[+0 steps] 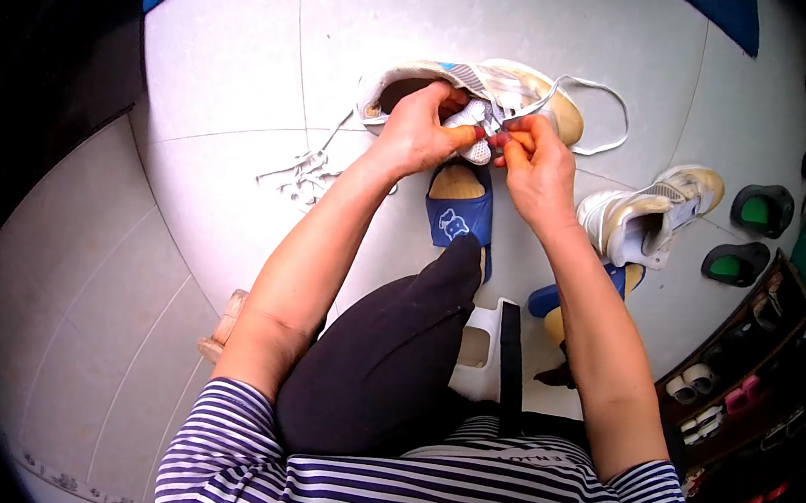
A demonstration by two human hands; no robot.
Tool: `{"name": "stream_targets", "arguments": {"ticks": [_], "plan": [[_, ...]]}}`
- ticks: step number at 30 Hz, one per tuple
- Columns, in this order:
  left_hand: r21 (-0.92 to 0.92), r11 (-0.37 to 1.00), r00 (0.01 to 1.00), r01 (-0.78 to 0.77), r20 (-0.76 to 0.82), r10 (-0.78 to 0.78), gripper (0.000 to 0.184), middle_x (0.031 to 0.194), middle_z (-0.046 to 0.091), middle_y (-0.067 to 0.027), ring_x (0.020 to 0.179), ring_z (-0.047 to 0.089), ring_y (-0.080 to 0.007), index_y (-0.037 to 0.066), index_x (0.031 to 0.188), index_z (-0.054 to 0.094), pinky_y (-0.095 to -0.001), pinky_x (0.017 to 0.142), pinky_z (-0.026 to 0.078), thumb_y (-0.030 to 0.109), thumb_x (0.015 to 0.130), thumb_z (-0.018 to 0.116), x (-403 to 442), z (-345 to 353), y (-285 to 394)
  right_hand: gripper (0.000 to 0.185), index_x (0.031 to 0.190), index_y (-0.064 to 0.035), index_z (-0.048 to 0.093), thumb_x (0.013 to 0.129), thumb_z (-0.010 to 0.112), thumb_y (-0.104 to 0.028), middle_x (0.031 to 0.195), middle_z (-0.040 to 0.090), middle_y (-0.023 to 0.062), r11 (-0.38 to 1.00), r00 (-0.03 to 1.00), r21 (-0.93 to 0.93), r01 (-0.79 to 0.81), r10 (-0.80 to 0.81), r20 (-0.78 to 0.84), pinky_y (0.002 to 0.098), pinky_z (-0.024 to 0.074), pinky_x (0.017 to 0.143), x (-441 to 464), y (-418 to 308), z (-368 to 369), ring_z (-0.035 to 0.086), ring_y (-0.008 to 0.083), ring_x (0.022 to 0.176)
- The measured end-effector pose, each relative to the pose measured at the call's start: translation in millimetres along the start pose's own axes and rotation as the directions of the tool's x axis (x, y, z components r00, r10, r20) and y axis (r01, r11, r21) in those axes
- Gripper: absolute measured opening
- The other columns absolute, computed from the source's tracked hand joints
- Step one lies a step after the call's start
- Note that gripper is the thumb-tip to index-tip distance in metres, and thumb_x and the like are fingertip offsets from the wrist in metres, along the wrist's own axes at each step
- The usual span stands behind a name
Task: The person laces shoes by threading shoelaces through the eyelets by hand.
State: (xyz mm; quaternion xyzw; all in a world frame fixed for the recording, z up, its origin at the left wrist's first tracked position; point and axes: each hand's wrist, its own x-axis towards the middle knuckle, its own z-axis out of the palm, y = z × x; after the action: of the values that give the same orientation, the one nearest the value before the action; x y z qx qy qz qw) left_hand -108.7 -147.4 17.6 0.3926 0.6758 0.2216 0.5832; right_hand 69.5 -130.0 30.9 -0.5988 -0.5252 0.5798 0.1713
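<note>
While your left hand grips the white sneaker with the tan toe and grey-striped side, its fingers reach into the ankle opening and its thumb presses near the mesh tongue. Your right hand is closed in a pinch at the lacing, on the narrow white fabric shoelace, which loops out past the sneaker's toe. Your fingertips nearly meet there.

You have that sneaker in front of you at the pale tiled floor, its toe pointing right; whether its sole rests fully on the tiles, you cannot tell. Left of the sneaker and nearer you is a tangled heap of thin white lace. Just on your side of the sneaker is a blue slipper with a white animal figure, partly under your leg. To the sneaker's right and nearer you sits a second white sneaker with a tan toe; farther right are two black clogs with green insoles.
</note>
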Motion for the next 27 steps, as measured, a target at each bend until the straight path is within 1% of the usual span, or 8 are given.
{"name": "stream_targets", "arguments": {"ticks": [2, 4, 5, 14, 17, 19, 23, 27], "plan": [[-0.034, 0.999, 0.999, 0.034, 0.011, -0.034, 0.050, 0.102, 0.064, -0.0165, 0.096, 0.061, -0.0225, -0.006, 0.109, 0.057, -0.0313, 0.086, 0.047, 0.019, 0.070, 0.075, 0, -1, 1, 0.009, 0.087, -0.0012, 0.059, 0.082, 0.056, -0.007, 0.081, 0.066, 0.0122, 0.996, 0.999, -0.074, 0.043, -0.044, -0.010, 0.0363, 0.0494, 0.064, -2, -1, 0, 0.064, 0.0292, 0.069], [-0.020, 0.999, 0.998, 0.046, 0.035, -0.045, 0.048, 0.104, 0.064, -0.0157, 0.096, 0.061, -0.0209, -0.007, 0.110, 0.056, -0.0307, 0.084, 0.048, 0.017, 0.073, 0.074, 1, -3, 4, 0.010, 0.084, -0.0017, 0.060, 0.080, 0.061, -0.011, 0.080, 0.064, 0.0120, 0.924, 0.989, -0.365, 0.113, -0.140, -0.050, 0.0360, 0.0486, 0.065, -5, -4, -3, 0.062, 0.0282, 0.069], [-0.006, 0.998, 0.997, 0.056, 0.059, -0.056, 0.047, 0.105, 0.063, -0.0148, 0.096, 0.062, -0.0194, -0.007, 0.111, 0.054, -0.0300, 0.083, 0.049, 0.016, 0.076, 0.074, 1, -4, 7, 0.010, 0.084, -0.0017, 0.060, 0.080, 0.061, -0.011, 0.080, 0.064, 0.0120, 0.925, 0.989, -0.364, 0.110, -0.138, -0.050, 0.0360, 0.0486, 0.065, -6, -4, -1, 0.062, 0.0282, 0.069], [-0.061, 0.996, 0.997, 0.070, 0.033, -0.068, 0.041, 0.100, 0.064, -0.0153, 0.090, 0.062, -0.0198, -0.007, 0.107, 0.057, -0.0301, 0.081, 0.049, 0.013, 0.074, 0.071, -1, -3, 11, 0.013, 0.084, -0.0010, 0.064, 0.076, 0.068, -0.011, 0.077, 0.063, 0.0118, 0.994, 0.990, -0.107, -0.037, 0.022, -0.138, 0.0317, 0.0475, 0.064, -4, 11, 20, 0.060, 0.0209, 0.065], [-0.108, 0.988, 0.992, 0.107, 0.084, -0.099, 0.041, 0.103, 0.063, -0.0133, 0.095, 0.061, -0.0177, -0.006, 0.110, 0.055, -0.0296, 0.083, 0.048, 0.016, 0.079, 0.071, -2, -3, 13, 0.015, 0.085, 0.0008, 0.064, 0.078, 0.069, -0.012, 0.078, 0.065, 0.0103, 0.988, 0.971, 0.074, -0.132, 0.144, -0.190, 0.0294, 0.0469, 0.064, -6, 16, 29, 0.058, 0.0155, 0.065], [-0.124, 0.987, 0.993, 0.102, 0.073, -0.093, 0.039, 0.102, 0.063, -0.0124, 0.093, 0.061, -0.0168, -0.006, 0.109, 0.055, -0.0291, 0.081, 0.048, 0.015, 0.079, 0.071, 0, -1, 9, 0.017, 0.086, 0.0025, 0.063, 0.081, 0.068, -0.013, 0.077, 0.065, 0.0084, 0.911, 0.950, 0.365, -0.192, 0.266, -0.163, 0.0271, 0.0464, 0.065, -8, 18, 34, 0.056, 0.0110, 0.068], [-0.110, 0.984, 0.989, 0.138, 0.069, -0.131, 0.036, 0.097, 0.064, -0.0107, 0.088, 0.059, -0.0144, -0.005, 0.109, 0.056, -0.0276, 0.076, 0.048, 0.012, 0.080, 0.069, -1, 0, 10, 0.017, 0.087, 0.0035, 0.063, 0.082, 0.068, -0.012, 0.076, 0.064, 0.0077, 0.885, 0.939, 0.411, -0.220, 0.306, -0.157, 0.0247, 0.0456, 0.065, -5, 25, 39, 0.056, 0.0094, 0.070], [-0.135, 0.980, 0.988, 0.147, 0.066, -0.139, 0.035, 0.095, 0.064, -0.0100, 0.086, 0.058, -0.0134, -0.005, 0.108, 0.056, -0.0268, 0.075, 0.047, 0.011, 0.080, 0.069, 1, 3, 8, 0.018, 0.087, 0.0034, 0.064, 0.082, 0.068, -0.013, 0.074, 0.065, 0.0073, 0.925, 0.947, 0.306, -0.224, 0.281, -0.157, 0.0265, 0.0459, 0.063, -1, 21, 38, 0.056, 0.0109, 0.067]]}}
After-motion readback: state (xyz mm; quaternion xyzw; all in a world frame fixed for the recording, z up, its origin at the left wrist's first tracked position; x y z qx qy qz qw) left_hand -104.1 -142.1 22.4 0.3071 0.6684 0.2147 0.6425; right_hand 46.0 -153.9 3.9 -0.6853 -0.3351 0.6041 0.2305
